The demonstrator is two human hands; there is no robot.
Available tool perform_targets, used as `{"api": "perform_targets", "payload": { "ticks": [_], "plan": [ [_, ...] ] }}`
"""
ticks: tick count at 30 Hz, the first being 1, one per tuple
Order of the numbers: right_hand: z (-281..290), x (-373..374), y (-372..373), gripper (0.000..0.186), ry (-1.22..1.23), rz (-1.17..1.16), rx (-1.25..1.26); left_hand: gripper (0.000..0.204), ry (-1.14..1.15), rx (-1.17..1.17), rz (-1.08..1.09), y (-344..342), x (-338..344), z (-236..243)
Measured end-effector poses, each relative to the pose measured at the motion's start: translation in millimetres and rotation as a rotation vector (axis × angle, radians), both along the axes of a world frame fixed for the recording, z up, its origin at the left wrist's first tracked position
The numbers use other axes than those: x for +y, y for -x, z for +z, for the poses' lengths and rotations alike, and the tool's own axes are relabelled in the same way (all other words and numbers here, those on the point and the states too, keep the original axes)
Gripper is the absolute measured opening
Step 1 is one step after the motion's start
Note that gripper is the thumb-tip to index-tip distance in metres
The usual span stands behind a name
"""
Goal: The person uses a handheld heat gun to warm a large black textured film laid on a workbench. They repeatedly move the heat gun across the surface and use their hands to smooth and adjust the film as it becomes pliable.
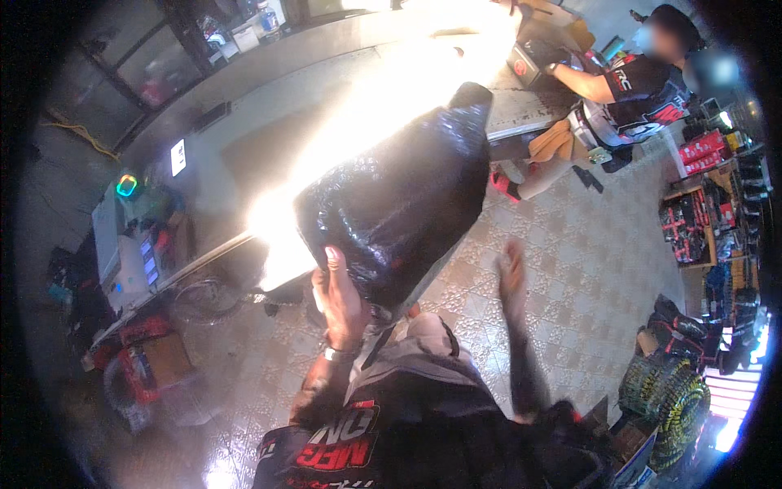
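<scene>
A large, bulky package wrapped in shiny black plastic (399, 204) is tilted up in front of my body, over the table's near edge. My left hand (338, 301) grips its lower left corner, thumb on the near face and the other fingers partly hidden. To the right of the package, apart from it, my right hand (511, 273) hangs over the floor, holding nothing. Its fingers look stretched out, though motion blurs them a little. What the plastic covers cannot be seen.
A long table (236, 122) bears a lit phone (178, 157); strong glare washes out its middle. At the far right a co-worker (635, 90) handles a dark box (524, 65). Boxes (159, 359) stand lower left; shelves (692, 228) and yellow-black coils (668, 399) line the right.
</scene>
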State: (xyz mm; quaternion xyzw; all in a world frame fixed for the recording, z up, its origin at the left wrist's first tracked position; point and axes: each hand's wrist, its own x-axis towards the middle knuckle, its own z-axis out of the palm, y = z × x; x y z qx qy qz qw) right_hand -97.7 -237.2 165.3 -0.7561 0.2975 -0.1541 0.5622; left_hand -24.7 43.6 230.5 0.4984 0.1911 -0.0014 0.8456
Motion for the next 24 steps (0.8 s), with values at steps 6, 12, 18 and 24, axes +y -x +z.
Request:
{"api": "perform_targets", "payload": {
  "ticks": [6, 12, 18, 24],
  "plan": [
    [22, 91, 70, 0.126, 0.132, 0.49, 0.034, 0.049, -0.332, -0.07, -0.476, 22, -88, 16],
    [20, 62, 28, 0.026, 0.196, -0.07, -0.168, 0.019, -0.204, -0.561, -0.481, 47, -149, 33],
    [36, -19, 26, 0.035, 0.095, -0.094, -0.434, 0.032, -0.485, -0.939, -0.707, 27, -163, 21],
    [115, -88, 24, 0.027, 0.099, 0.059, -0.429, 0.056, -0.213, -0.425, -0.192, -101, -71, -84]
  ]
}}
